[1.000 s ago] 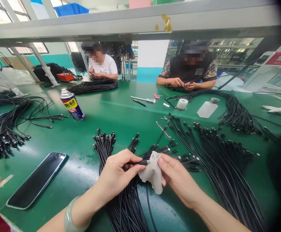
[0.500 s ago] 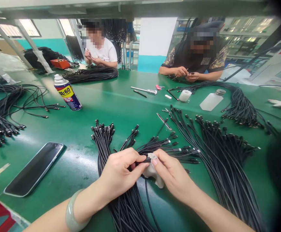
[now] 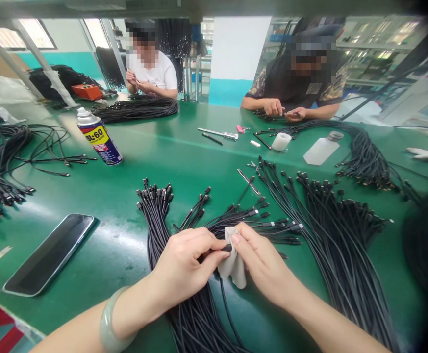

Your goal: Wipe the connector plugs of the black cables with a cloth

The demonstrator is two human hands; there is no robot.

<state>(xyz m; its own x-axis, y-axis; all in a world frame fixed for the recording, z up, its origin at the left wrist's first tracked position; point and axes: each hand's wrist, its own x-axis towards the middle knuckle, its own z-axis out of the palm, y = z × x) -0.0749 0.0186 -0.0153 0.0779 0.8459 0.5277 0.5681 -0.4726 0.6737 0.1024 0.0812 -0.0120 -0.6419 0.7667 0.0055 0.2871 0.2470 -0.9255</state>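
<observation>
Above the cable bundle, the left hand point(image 3: 180, 267) pinches a black cable connector point(image 3: 226, 248) against a beige cloth point(image 3: 234, 267) held by the right hand point(image 3: 261, 260).

The left-hand fingers point(image 3: 208, 240) are closed on the connector, whose long axis lies nearly level across the view, its tip directed rightward into the cloth. The right-hand fingers point(image 3: 242, 240) are closed on the cloth, which wraps the tip; the right hand is nearer the tip, the left nearer the cable end. Connector type is hidden by fingers and cloth. Beneath the hands, a bundle of black cables point(image 3: 195, 318) lies on the green tabletop point(image 3: 155, 162), its fanned connector ends just beyond the fingers. A pale green bangle point(image 3: 107, 318) encircles the left wrist.
</observation>
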